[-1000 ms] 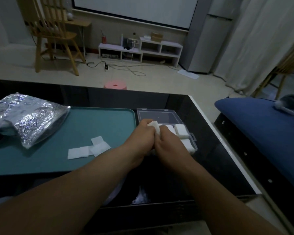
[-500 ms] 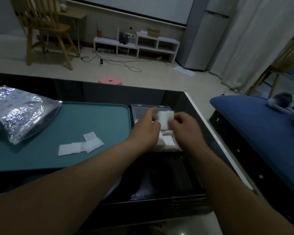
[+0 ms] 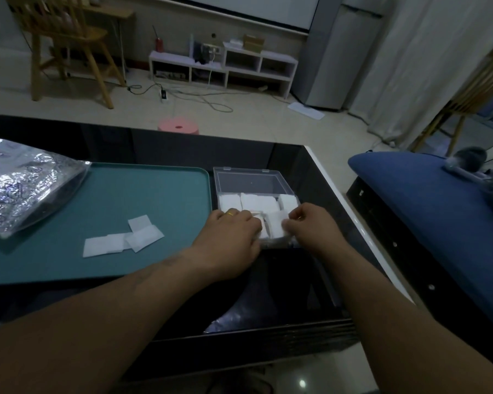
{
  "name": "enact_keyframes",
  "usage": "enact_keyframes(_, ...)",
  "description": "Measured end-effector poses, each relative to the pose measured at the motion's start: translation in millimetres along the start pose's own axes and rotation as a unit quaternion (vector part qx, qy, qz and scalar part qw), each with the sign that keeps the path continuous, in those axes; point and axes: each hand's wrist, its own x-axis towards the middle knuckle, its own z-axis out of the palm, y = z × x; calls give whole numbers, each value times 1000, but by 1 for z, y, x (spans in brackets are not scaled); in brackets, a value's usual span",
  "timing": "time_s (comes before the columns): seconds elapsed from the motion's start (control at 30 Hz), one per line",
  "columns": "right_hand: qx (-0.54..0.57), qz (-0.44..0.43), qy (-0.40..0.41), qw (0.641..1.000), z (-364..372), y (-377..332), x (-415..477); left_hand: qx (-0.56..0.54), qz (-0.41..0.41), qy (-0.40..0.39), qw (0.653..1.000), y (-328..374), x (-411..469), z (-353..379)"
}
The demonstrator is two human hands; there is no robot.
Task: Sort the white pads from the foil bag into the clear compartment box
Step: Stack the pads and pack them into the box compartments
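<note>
1. The clear compartment box (image 3: 287, 194) sits on the black table (image 3: 319, 177), just right of the teal tray (image 3: 154, 200). Its lid (image 3: 248, 180) lies open on the far side.
2. The right hand (image 3: 310, 227) pinches the right edge of a white pad (image 3: 273, 226) between thumb and forefinger, holding it over the box's near compartments.
3. The left hand (image 3: 231, 245) lies knuckles up with its fingers curled at the pad's left edge. The fingertips are hidden, so I cannot tell whether they grip it. One finger wears a gold ring (image 3: 230, 213).
4. Stacked pads (image 3: 256, 201) fill the box's far row of compartments.
5. Three loose pads (image 3: 120, 238) lie overlapping on the tray, left of the left hand.
6. The foil bag (image 3: 26, 186) lies at the far left, partly on the tray's far left corner.
7. A blue cushion (image 3: 424, 200) is to the right of the table, and a pink stool (image 3: 178, 127) stands on the floor beyond the table.
</note>
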Motion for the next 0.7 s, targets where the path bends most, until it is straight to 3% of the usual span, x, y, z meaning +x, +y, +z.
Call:
enact_keyframes(0.33,-63,6,23,998,13,-1,3,-7,7,17,1000,-2,-1,6)
enact_keyframes(0.43,-75,-1,43,996,11,-5,-1,-52,17,71,996,-5,-5,3)
enact_keyframes(0.57,-69,-64,121,988,3,-27,-10,-103,-13,140,985,-34,-17,-32)
enact_keyframes(0.7,-41,-169,73,982,27,-77,-28,-120,-77,189,972,-105,-54,-76)
